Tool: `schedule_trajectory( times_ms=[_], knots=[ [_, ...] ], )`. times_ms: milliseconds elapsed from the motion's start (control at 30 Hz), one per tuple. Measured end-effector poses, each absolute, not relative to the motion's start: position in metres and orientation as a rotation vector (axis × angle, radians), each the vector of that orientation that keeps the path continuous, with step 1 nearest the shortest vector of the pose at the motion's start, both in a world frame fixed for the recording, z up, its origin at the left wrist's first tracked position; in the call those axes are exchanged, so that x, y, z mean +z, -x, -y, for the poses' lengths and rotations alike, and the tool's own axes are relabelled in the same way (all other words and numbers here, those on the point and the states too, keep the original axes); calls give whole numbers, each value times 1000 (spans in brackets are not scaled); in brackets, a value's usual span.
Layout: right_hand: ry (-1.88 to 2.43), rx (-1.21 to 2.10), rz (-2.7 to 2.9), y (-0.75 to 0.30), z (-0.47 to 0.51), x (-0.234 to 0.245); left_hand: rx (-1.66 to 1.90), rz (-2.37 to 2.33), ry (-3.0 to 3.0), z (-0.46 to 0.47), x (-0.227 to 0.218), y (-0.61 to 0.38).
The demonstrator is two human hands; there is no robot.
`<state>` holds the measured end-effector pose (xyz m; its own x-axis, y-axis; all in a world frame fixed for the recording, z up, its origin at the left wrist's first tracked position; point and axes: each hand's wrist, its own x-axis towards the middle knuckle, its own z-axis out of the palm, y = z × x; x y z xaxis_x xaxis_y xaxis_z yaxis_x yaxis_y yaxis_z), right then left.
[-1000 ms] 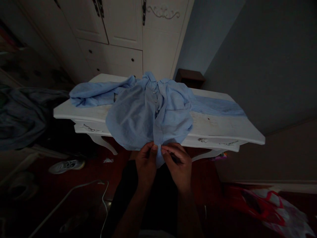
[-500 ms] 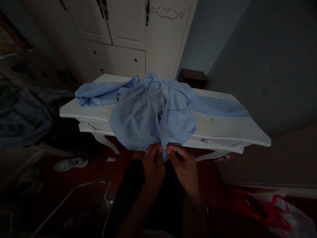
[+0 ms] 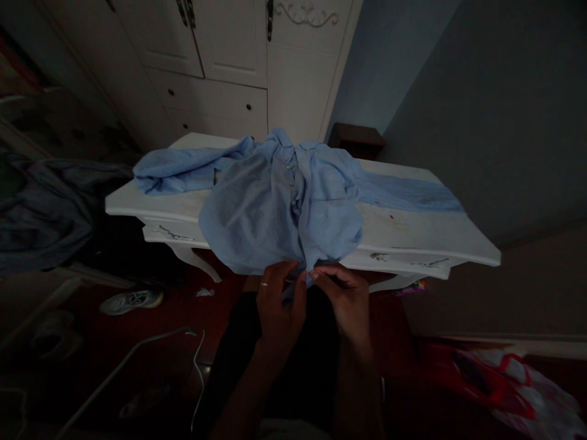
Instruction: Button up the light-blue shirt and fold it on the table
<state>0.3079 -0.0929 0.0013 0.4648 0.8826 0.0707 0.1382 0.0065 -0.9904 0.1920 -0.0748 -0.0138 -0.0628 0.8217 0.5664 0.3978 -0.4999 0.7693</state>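
Observation:
A light blue shirt (image 3: pixel 275 208) lies spread over a white table (image 3: pixel 413 235), sleeves out to both sides and its hem hanging over the near edge. My left hand (image 3: pixel 277 305), with a ring on one finger, pinches the shirt's bottom front edge at the middle. My right hand (image 3: pixel 343 296) pinches the same edge right beside it, fingertips almost touching the left. A row of buttons (image 3: pixel 293 189) runs up the shirt's middle.
A white wardrobe (image 3: pixel 238 61) stands behind the table, a dark wooden stool (image 3: pixel 358 137) by the wall. On the red floor lie a white sneaker (image 3: pixel 131 300), a white cable (image 3: pixel 137 354) and a red and white bag (image 3: pixel 504 379). Dark cloth (image 3: pixel 41 208) is piled at left.
Both hands stay pinched on the shirt's lower edge and have shifted slightly right and up. The hanging hem tip now sits gathered between the fingers.

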Motion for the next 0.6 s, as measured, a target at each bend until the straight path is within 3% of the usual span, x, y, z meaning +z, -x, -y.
schedule_trajectory(
  times_ms=[600],
  knots=[
    [1428, 664, 1102, -305, 92, 4, 1384, -1322, -1676, 69, -14, -189]
  ],
)
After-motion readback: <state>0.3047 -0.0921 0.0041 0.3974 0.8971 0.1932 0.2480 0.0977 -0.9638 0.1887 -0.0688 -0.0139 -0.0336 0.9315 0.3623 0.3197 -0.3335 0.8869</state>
